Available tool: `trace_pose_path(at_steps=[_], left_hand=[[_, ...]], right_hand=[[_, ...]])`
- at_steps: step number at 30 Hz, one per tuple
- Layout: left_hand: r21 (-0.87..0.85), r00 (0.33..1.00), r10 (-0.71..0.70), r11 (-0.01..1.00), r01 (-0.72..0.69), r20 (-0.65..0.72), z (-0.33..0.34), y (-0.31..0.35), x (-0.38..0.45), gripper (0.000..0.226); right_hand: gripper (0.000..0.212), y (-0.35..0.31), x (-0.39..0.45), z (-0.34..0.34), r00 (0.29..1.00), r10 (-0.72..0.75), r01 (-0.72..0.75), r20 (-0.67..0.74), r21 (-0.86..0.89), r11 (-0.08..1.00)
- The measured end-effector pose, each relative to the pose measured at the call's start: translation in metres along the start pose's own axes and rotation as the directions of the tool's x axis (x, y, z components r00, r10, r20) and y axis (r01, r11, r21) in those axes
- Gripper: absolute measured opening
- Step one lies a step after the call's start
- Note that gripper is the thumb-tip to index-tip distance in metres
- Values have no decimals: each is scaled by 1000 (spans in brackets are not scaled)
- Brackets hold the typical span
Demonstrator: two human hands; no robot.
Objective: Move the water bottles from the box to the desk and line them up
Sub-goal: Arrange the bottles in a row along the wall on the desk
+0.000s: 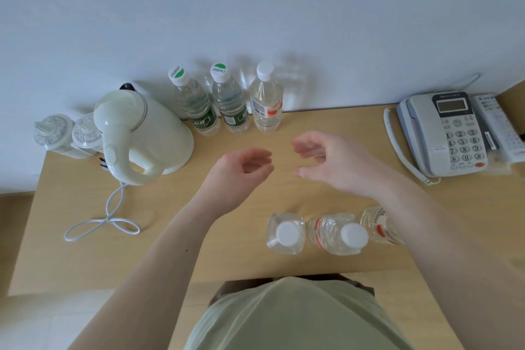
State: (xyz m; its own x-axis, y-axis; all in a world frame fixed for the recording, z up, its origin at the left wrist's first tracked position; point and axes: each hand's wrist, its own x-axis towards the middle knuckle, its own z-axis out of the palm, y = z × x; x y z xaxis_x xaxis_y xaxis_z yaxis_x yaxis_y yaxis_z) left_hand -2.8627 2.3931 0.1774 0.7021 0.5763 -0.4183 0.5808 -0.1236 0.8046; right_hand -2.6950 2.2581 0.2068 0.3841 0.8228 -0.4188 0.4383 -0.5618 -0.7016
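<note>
both hands empty over desk [85,207]: left hand [241,170] loosely curled, right hand [329,159] relaxed open. three front bottles [287,233] upright just below right forearm, untouched.

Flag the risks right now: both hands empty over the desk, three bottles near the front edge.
1. The right forearm passes over the rightmost near bottle; pulling back could tip it.
2. The near row sits close to the desk front edge, so a knock may send one off.
3. The kettle cord loops loose at the left.
</note>
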Motion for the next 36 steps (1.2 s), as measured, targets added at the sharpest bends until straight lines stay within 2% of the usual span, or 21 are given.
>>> trace_pose_path(at_steps=[4, 8, 13, 16, 21, 36], left_hand=[[-40, 999, -8, 999, 10, 49, 7, 2, -16, 22], [-43, 984, -21, 999, 29, 179, 11, 1, -35, 20], [-99, 928, -24, 993, 66, 372, 15, -5, -56, 50], [-86, 900, -24, 994, 68, 435, 18, -9, -64, 53], [106, 925, -4, 994, -39, 380, 24, -6, -64, 46], [128, 949, 18, 990, -61, 314, 29, 6, -54, 38]], right_hand=[[55, 3, -16, 1, 997, -4, 6, 81, -23, 1000], [53, 8, -33, 2, 989, -2, 11, 151, -56, 998], [50, 19, -48, 0, 990, 29, -20, 141, -67, 998], [51, 24, -55, -1, 989, 37, -27, 143, -66, 997], [49, 25, -59, -3, 988, 23, -12, 152, -71, 997], [45, 29, -54, -11, 988, 18, -10, 156, -55, 998]])
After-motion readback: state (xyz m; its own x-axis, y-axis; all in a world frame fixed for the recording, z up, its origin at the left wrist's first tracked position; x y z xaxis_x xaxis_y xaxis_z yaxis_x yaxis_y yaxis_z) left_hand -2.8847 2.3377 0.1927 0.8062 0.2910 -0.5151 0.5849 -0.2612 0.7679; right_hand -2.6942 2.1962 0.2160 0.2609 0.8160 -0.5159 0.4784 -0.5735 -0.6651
